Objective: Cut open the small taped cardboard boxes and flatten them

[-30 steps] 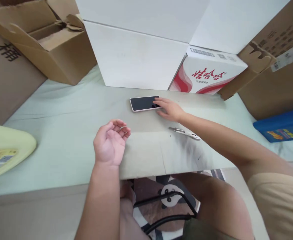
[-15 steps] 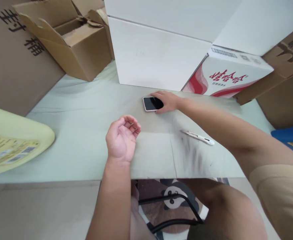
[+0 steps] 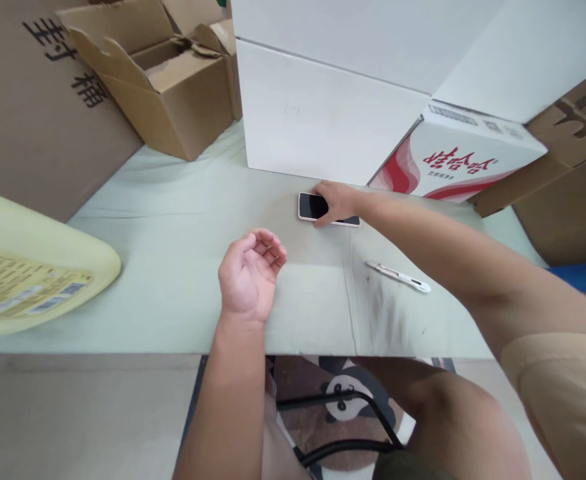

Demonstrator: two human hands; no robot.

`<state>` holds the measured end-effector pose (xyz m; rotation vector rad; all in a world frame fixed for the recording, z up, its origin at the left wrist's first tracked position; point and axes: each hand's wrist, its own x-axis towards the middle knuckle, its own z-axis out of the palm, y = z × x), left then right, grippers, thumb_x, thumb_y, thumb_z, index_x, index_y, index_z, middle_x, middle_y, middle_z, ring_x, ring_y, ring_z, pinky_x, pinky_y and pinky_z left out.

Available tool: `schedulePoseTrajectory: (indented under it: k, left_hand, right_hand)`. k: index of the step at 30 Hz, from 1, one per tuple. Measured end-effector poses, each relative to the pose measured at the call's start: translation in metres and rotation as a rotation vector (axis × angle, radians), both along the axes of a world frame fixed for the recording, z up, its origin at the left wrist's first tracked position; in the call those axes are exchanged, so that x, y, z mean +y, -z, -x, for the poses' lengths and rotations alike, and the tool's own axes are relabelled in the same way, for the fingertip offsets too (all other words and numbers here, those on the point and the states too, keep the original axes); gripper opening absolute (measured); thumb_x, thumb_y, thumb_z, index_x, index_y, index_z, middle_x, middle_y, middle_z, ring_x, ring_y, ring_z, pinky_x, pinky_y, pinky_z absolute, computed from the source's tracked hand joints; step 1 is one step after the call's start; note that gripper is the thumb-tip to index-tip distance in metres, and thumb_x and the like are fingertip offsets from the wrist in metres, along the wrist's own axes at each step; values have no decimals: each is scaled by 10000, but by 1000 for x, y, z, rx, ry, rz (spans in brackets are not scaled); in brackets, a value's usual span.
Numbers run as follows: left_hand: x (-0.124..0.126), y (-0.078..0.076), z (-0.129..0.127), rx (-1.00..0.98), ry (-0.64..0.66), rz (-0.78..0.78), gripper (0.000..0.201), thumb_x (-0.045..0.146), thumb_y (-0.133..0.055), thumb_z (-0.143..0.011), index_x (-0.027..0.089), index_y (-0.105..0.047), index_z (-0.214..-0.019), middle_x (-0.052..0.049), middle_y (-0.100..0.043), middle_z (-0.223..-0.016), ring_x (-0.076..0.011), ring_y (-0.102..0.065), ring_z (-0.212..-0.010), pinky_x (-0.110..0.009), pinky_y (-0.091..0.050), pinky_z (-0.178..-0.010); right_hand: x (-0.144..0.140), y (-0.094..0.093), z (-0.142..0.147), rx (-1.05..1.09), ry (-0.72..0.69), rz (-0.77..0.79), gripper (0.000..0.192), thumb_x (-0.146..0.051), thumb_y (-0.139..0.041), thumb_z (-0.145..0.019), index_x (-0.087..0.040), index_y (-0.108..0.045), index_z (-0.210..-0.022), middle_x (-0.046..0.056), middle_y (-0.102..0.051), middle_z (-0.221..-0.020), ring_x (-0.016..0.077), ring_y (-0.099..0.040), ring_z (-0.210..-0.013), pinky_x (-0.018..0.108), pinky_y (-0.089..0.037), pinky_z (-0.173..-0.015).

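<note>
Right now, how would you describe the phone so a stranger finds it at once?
Start at the big white box at the table's far side. Just before it, under the right hand, lies the phone: flat, dark-screened, pale-edged, unlike the thin white utility knife nearer you.

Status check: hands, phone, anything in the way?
Right hand flat on phone. Left hand empty, curled, palm up. Cutter lies beside right arm, apart.

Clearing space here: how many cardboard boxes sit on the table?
5, possibly more out of frame: large brown box far left, open box, white box, red-printed box, brown box right.
</note>
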<state>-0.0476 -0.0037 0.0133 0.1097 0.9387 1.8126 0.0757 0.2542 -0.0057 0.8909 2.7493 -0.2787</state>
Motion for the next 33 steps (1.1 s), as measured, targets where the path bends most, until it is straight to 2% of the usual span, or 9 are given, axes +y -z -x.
schedulePoseTrajectory:
  k: [6,15,19,22,25,27,30,33]
  left_hand:
    - [0,-2,1,-15,-12,-14,181,354,-653,-691,174,-651,-676,-32,-589,-731,-130,-579,-633,-252,-503,-627]
    - [-4,-1,4,-4,1,-52,194,373,-668,-703,182,-639,-695,-28,-595,-729,-137,-579,-640,-272,-501,-636]
    - [-9,-1,10,-17,-18,-70,196,375,-667,-698,182,-639,-715,-27,-590,-725,-140,-579,-641,-280,-500,-644]
    - [-12,-2,16,-64,-50,-81,180,357,-662,-687,179,-642,-707,-25,-582,-720,-133,-572,-637,-270,-496,-645]
    - [-15,-3,21,-94,-74,-77,178,357,-646,-694,179,-640,-693,-23,-572,-714,-134,-570,-634,-271,-494,-652]
    - [-17,-3,22,-108,-91,-75,182,361,-641,-701,179,-636,-690,-22,-567,-712,-133,-568,-638,-273,-490,-666]
    - [-20,-3,24,-132,-123,-86,177,350,-633,-703,174,-627,-683,-20,-558,-708,-126,-555,-633,-271,-474,-675]
    - [-21,-3,28,-133,-136,-91,167,342,-602,-708,178,-627,-690,-26,-559,-718,-134,-547,-628,-285,-459,-667]
  right_hand:
    - [-3,-2,-5,12,5,8,715,-568,-809,-656,-155,-621,-1209,160,-586,-1272,349,-617,-1160,430,-516,-987]
    - [-5,-2,-4,3,-9,-30,683,-538,-814,-673,-151,-627,-1203,160,-624,-1228,343,-635,-1135,448,-517,-1003]
    - [-15,-9,17,75,-8,-42,764,-520,-753,-764,-92,-539,-1359,228,-585,-1352,371,-594,-1260,478,-467,-1099]
    - [-29,-18,62,252,-83,-74,658,-424,-628,-889,-83,-471,-1429,243,-542,-1420,352,-570,-1311,485,-431,-1146]
    - [-41,-25,131,407,-203,-78,558,-353,-547,-933,-101,-469,-1425,225,-517,-1444,316,-565,-1320,464,-423,-1163]
    - [-43,-28,183,489,-247,-73,545,-361,-515,-946,-126,-452,-1434,215,-451,-1506,323,-542,-1346,503,-385,-1192]
    - [-38,-32,254,577,-177,-37,516,-385,-508,-942,-158,-464,-1404,178,-332,-1588,369,-529,-1365,598,-314,-1219]
    - [-36,-40,299,617,-116,-7,430,-347,-580,-887,-163,-556,-1275,118,-373,-1574,371,-466,-1428,588,-279,-1247]
